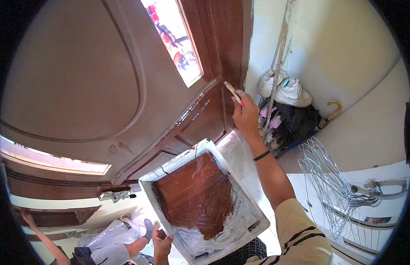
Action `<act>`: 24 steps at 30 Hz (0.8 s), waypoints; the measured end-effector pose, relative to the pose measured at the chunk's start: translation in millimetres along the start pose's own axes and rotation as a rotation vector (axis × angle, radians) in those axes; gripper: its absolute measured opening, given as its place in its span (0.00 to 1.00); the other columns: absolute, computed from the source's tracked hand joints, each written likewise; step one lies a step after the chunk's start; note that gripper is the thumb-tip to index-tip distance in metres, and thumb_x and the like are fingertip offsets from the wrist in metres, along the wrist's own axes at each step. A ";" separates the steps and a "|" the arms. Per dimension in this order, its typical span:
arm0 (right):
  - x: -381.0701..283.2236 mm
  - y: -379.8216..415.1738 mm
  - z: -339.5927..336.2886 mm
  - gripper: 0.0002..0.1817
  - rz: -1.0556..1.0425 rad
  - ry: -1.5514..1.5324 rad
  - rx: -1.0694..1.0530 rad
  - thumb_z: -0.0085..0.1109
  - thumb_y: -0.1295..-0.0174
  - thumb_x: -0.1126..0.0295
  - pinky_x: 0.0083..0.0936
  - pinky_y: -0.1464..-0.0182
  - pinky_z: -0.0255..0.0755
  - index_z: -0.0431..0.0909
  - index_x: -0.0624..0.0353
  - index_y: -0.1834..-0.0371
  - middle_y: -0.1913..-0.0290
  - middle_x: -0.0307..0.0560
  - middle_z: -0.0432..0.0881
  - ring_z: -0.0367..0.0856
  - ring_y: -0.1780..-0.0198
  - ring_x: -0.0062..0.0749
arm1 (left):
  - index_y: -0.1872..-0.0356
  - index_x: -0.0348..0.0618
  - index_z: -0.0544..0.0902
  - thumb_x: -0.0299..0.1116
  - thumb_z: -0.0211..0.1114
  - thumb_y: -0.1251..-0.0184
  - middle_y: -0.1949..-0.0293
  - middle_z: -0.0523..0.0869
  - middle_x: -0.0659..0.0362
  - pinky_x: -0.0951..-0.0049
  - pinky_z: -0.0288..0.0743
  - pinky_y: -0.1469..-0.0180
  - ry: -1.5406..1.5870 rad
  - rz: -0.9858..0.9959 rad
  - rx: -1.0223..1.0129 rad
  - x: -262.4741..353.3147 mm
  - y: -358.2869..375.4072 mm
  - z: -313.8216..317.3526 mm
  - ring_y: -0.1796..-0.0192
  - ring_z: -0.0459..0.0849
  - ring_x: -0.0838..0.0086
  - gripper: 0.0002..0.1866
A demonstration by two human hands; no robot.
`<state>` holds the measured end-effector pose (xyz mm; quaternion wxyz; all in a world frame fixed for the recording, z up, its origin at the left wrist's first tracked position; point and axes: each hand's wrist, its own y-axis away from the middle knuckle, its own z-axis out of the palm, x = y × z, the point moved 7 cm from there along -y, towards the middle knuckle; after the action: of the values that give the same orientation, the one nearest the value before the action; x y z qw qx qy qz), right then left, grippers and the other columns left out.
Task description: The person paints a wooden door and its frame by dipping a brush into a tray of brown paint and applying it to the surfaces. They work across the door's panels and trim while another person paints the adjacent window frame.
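My right hand [247,115] is closed round a paint brush [233,92], its tip at the brown wooden door [169,88] near the frame's inner corner. Wet, shiny paint shows along the moulding below the glass opening. My left hand [161,243] grips the lower left edge of a white rectangular tray [253,212], which is tilted and holds reddish-brown paint [200,194]. White smears cover the tray's lower right part.
White shoes [291,92] and dark bags [300,121] stand by the wall on the right, beside an umbrella handle [334,109]. Wire hangers [326,176] hang at lower right. Another person [110,254] is at lower left, near plastic sheeting [108,234].
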<state>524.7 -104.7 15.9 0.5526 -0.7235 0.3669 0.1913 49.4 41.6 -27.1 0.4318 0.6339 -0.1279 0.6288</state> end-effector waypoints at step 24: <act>-10.7 7.3 7.7 0.16 -0.281 0.064 -0.095 0.57 0.45 0.81 0.37 0.50 0.76 0.76 0.65 0.51 0.53 0.57 0.79 0.80 0.53 0.51 | 0.48 0.43 0.67 0.24 0.71 0.49 0.52 0.81 0.57 0.71 0.74 0.47 0.065 0.048 -0.037 0.6 -7.7 15.9 0.51 0.81 0.71 0.28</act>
<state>513.2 -94.9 16.0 0.5271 -0.7987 0.2700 0.1062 65.8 35.2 -26.9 0.4323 0.6016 -0.1406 0.6568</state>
